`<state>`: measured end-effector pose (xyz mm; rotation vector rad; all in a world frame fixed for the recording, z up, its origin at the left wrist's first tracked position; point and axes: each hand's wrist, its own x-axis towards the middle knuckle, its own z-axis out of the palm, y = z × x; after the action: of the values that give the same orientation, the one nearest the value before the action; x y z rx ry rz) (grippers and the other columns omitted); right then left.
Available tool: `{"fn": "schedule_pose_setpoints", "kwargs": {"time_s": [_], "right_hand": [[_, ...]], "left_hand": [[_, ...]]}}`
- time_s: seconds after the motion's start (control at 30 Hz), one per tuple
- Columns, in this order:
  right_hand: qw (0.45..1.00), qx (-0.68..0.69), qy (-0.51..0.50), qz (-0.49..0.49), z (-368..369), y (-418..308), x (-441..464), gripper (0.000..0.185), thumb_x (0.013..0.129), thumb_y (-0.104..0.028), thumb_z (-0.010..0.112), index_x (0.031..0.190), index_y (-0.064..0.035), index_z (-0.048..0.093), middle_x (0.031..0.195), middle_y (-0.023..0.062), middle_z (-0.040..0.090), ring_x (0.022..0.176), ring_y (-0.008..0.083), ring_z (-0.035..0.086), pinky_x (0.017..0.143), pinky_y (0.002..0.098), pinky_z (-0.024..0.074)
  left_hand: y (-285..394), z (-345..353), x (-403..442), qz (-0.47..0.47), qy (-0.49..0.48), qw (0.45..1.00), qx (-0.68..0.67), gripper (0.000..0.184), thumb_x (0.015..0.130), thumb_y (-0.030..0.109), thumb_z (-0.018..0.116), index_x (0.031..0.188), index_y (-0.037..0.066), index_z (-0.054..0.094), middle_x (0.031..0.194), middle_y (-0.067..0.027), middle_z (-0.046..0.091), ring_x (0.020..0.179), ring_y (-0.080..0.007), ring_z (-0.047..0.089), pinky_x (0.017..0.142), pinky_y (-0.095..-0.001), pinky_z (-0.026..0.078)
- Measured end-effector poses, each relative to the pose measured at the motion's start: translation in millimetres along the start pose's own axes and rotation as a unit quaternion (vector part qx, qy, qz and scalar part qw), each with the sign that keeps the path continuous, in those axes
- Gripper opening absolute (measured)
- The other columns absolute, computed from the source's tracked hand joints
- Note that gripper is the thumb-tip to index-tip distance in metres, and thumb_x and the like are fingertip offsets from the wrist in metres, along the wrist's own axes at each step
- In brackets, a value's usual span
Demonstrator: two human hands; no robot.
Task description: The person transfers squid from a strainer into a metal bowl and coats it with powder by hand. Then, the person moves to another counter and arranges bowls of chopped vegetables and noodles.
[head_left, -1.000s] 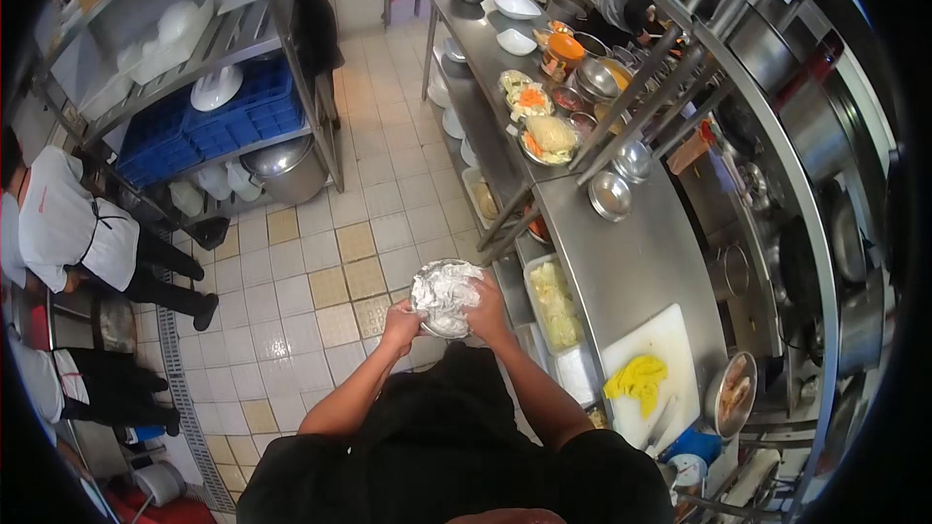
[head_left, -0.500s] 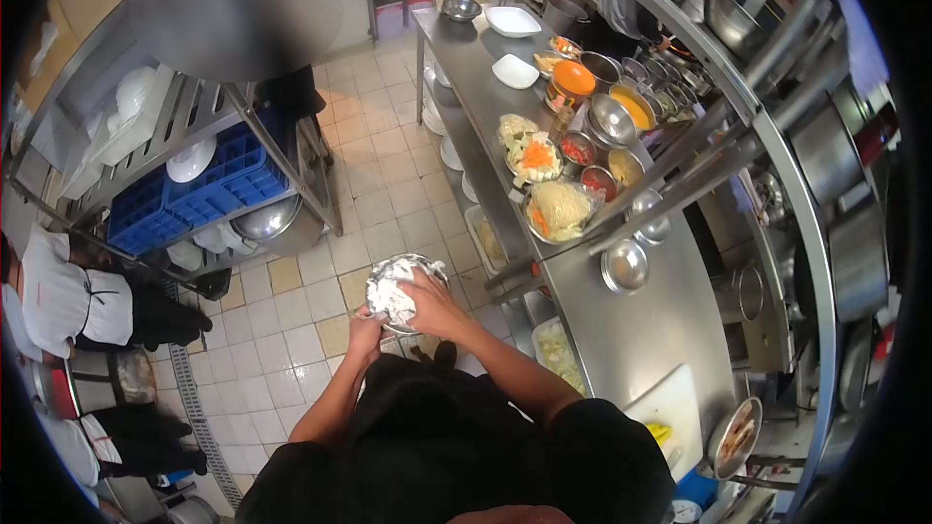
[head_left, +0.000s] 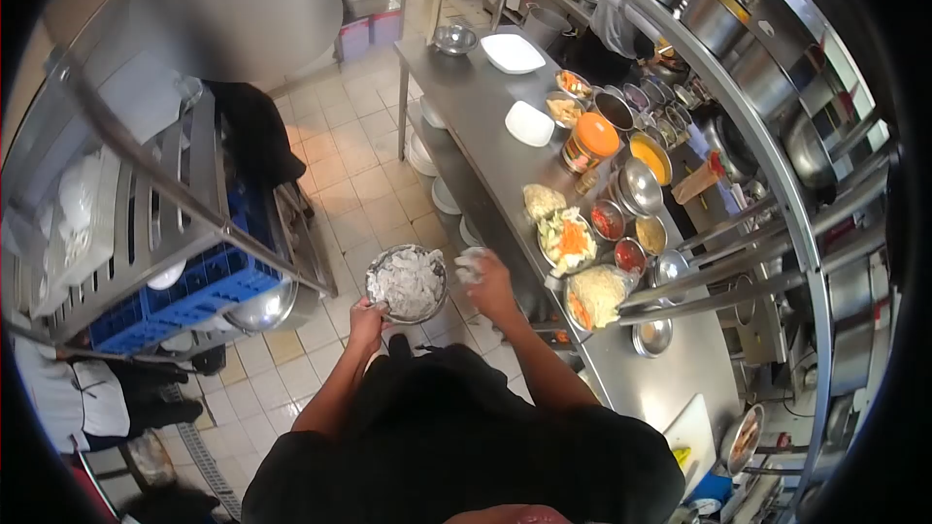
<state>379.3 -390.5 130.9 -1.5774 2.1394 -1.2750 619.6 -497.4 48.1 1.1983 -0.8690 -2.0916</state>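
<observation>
My left hand (head_left: 365, 324) grips the near left rim of a round metal bowl (head_left: 443, 303), held out in front of my body above the tiled floor. Heaped in the bowl are white, flour-coated pieces (head_left: 406, 283); what lies under the coating is hidden. My right hand (head_left: 490, 289) is off the bowl, a little to its right, near the edge of the steel table. White covers its fingertips, which are blurred, so I cannot tell whether they are coated with flour or hold a white piece.
The steel table (head_left: 490, 102) on my right carries white dishes (head_left: 513, 53), an orange-lidded tub (head_left: 597, 135), bowls of cut vegetables (head_left: 566, 242) and a cutting board (head_left: 695, 437). A rack with blue crates (head_left: 184, 296) stands left. A person in dark clothing (head_left: 257, 131) is beyond it; another in white (head_left: 83, 393) is lower left.
My right hand has come out of the bowl and moved right, toward the table. The left hand keeps its hold on the bowl. My view has turned a little.
</observation>
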Motion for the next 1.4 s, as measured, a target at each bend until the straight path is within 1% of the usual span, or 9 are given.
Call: {"fn": "schedule_pose_setpoints", "kwargs": {"time_s": [0.43, 0.47, 0.53, 0.57, 0.63, 0.87, 1.13, 1.33, 1.4], "right_hand": [[0.978, -0.018, 0.114, 0.176, 49, 110, 204, 0.026, 0.069, -0.010, 0.068, 0.094, -0.0044, 0.065, 0.101, 0.0196, 0.062, 0.094, 0.0378, 0.059, 0.081, 0.0402, 0.0481], [0.979, -0.051, 0.133, 0.146, 72, 136, 226, 0.026, 0.069, -0.012, 0.068, 0.094, -0.0048, 0.065, 0.100, 0.0194, 0.062, 0.093, 0.0375, 0.059, 0.080, 0.0406, 0.0480], [0.984, -0.044, 0.134, 0.109, 103, 151, 274, 0.025, 0.070, -0.014, 0.067, 0.093, -0.0050, 0.066, 0.096, 0.0187, 0.062, 0.089, 0.0366, 0.059, 0.078, 0.0411, 0.0480], [0.989, -0.005, 0.120, 0.089, 104, 142, 311, 0.025, 0.070, -0.015, 0.067, 0.093, -0.0048, 0.066, 0.094, 0.0182, 0.062, 0.086, 0.0360, 0.060, 0.077, 0.0412, 0.0481], [0.993, 0.015, 0.077, 0.083, 134, 157, 371, 0.023, 0.071, -0.014, 0.065, 0.092, -0.0049, 0.066, 0.088, 0.0171, 0.061, 0.081, 0.0344, 0.060, 0.074, 0.0408, 0.0482], [0.994, 0.048, -0.033, 0.092, 175, 151, 555, 0.026, 0.073, -0.014, 0.065, 0.097, -0.0042, 0.065, 0.099, 0.0184, 0.061, 0.095, 0.0348, 0.058, 0.084, 0.0404, 0.0466], [0.997, -0.035, 0.046, 0.055, 214, 179, 662, 0.035, 0.071, -0.005, 0.064, 0.105, 0.0030, 0.062, 0.103, 0.0199, 0.063, 0.094, 0.0295, 0.063, 0.084, 0.0360, 0.0488], [0.888, 0.293, 0.041, 0.351, 249, 142, 789, 0.022, 0.076, -0.005, 0.062, 0.096, 0.0046, 0.064, 0.092, 0.0159, 0.065, 0.082, 0.0228, 0.065, 0.075, 0.0317, 0.0506], [0.953, 0.199, 0.029, 0.225, 265, 164, 838, 0.024, 0.074, -0.002, 0.062, 0.098, 0.0040, 0.064, 0.087, 0.0147, 0.065, 0.082, 0.0220, 0.064, 0.074, 0.0313, 0.0502]], "left_hand": [[186, 31, 280, 0.046, 0.012, 0.999, -0.012, 0.029, 0.081, -0.005, 0.050, 0.106, 0.008, 0.054, 0.091, -0.0050, 0.062, 0.068, -0.0153, 0.058, 0.049, -0.0271, 0.043], [189, 7, 318, 0.258, -0.009, 0.932, 0.256, 0.030, 0.081, -0.005, 0.049, 0.108, 0.007, 0.053, 0.093, -0.0063, 0.062, 0.071, -0.0171, 0.059, 0.051, -0.0292, 0.045], [219, -5, 359, 0.253, -0.020, 0.932, 0.259, 0.033, 0.081, -0.005, 0.049, 0.112, 0.006, 0.052, 0.100, -0.0090, 0.061, 0.079, -0.0212, 0.060, 0.060, -0.0348, 0.050], [251, 13, 372, 0.042, 0.021, 0.999, -0.005, 0.034, 0.081, -0.005, 0.050, 0.113, 0.005, 0.052, 0.104, -0.0105, 0.061, 0.084, -0.0236, 0.061, 0.066, -0.0384, 0.053], [270, -24, 433, 0.122, -0.013, 0.963, 0.240, 0.036, 0.082, -0.003, 0.050, 0.117, 0.003, 0.049, 0.114, -0.0146, 0.058, 0.097, -0.0299, 0.060, 0.078, -0.0425, 0.053], [397, 25, 550, 0.078, -0.011, 0.995, -0.064, 0.039, 0.085, -0.003, 0.049, 0.124, 0.001, 0.049, 0.120, -0.0162, 0.056, 0.105, -0.0314, 0.060, 0.085, -0.0454, 0.054], [504, 44, 759, 0.080, 0.075, 0.993, -0.042, 0.034, 0.080, -0.006, 0.050, 0.112, 0.001, 0.055, 0.101, -0.0127, 0.064, 0.081, -0.0246, 0.066, 0.068, -0.0396, 0.059], [583, 68, 908, 0.069, 0.068, 0.995, 0.011, 0.028, 0.083, -0.005, 0.048, 0.110, 0.000, 0.050, 0.101, -0.0131, 0.061, 0.084, -0.0245, 0.063, 0.073, -0.0419, 0.057], [610, 81, 957, 0.077, 0.067, 0.995, -0.005, 0.026, 0.083, -0.004, 0.048, 0.109, 0.000, 0.050, 0.101, -0.0140, 0.061, 0.085, -0.0249, 0.064, 0.073, -0.0416, 0.057]]}}
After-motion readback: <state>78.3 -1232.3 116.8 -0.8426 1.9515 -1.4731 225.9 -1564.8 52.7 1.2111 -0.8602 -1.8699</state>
